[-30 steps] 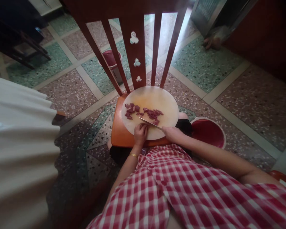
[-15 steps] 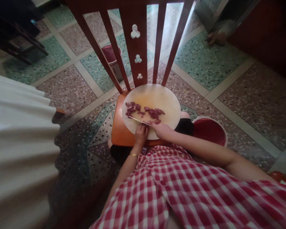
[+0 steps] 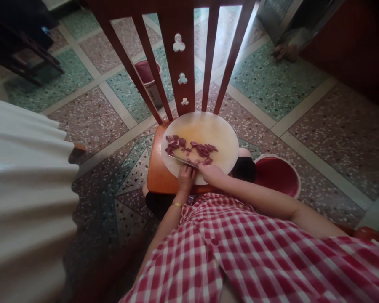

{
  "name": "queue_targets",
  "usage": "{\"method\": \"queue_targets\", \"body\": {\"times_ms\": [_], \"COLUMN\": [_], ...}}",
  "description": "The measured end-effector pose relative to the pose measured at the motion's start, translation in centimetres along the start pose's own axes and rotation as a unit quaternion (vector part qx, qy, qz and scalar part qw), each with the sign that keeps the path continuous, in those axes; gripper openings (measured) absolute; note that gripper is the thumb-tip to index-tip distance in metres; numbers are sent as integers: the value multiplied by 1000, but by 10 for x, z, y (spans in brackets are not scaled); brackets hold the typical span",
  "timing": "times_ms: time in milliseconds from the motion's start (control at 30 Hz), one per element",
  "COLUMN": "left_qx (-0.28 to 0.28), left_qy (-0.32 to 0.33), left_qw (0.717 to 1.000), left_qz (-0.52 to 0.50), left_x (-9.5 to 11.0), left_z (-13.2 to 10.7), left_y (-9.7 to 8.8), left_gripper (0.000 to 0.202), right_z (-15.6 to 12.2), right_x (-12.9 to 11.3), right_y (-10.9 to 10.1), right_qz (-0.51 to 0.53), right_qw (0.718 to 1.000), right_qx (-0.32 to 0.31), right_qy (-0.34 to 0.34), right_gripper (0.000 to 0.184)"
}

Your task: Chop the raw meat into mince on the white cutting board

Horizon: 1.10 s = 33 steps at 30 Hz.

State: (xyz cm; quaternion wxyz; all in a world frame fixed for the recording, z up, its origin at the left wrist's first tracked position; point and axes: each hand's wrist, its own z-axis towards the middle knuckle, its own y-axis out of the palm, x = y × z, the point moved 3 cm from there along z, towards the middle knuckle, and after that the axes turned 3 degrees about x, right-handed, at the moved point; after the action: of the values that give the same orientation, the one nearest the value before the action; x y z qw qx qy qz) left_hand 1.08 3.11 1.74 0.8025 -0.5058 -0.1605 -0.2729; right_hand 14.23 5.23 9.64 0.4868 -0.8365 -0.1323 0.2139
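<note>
A round pale cutting board [image 3: 222, 128] rests on an orange-brown chair seat [image 3: 155, 168]. My right hand [image 3: 213, 174] is closed around the handle of a knife [image 3: 181, 160], whose thin blade points left across the board's near part. Just below the blade, my left hand [image 3: 186, 179] is at the board's near edge with its fingers bent and closed; whatever lies under them is hidden. Beyond the blade are dark red meat chunks [image 3: 176, 142] on the left and a pile of smaller cut meat [image 3: 204, 149] towards the middle.
The slatted chair back [image 3: 185, 59] rises behind the board. A red-lined bucket [image 3: 145, 72] stands beyond it. To my right is a red round basin or stool top [image 3: 278, 176]. A pale pleated cloth [image 3: 28, 189] hangs at the left.
The knife blade has shifted slightly left and towards me, showing more of its flat side. Both hands stay in nearly the same place, and the meat piles look unchanged.
</note>
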Motion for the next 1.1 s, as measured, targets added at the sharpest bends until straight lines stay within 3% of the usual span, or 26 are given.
{"method": "queue_targets", "body": {"times_ms": [100,267,467,767,1000,1100], "left_qx": [7,6,0,2,-3,3], "left_qy": [-6,-6,-4,-16,-9,0], "left_qw": [1000,1000,1000,999,1000,1000], "left_qz": [-4,-22,-19,-30,-25,-10], "left_x": [2,3,0,-7,-2,-2], "left_z": [1,2,0,-3,-2,-2], "left_y": [-4,-9,-8,0,-2,-2], "left_gripper": [19,19,16,19,17,16], "right_z": [2,-26,-41,6,-17,-1], "right_x": [7,30,21,-4,17,6], "right_y": [-4,-11,-9,-14,-1,-3], "right_qz": [2,-19,-11,11,-19,-6], "right_qw": [1000,999,1000,1000,998,999], "right_qx": [-8,-19,-20,-12,-56,-36], "right_qy": [6,44,16,-26,25,6], "right_gripper": [37,27,30,35,32,32]}}
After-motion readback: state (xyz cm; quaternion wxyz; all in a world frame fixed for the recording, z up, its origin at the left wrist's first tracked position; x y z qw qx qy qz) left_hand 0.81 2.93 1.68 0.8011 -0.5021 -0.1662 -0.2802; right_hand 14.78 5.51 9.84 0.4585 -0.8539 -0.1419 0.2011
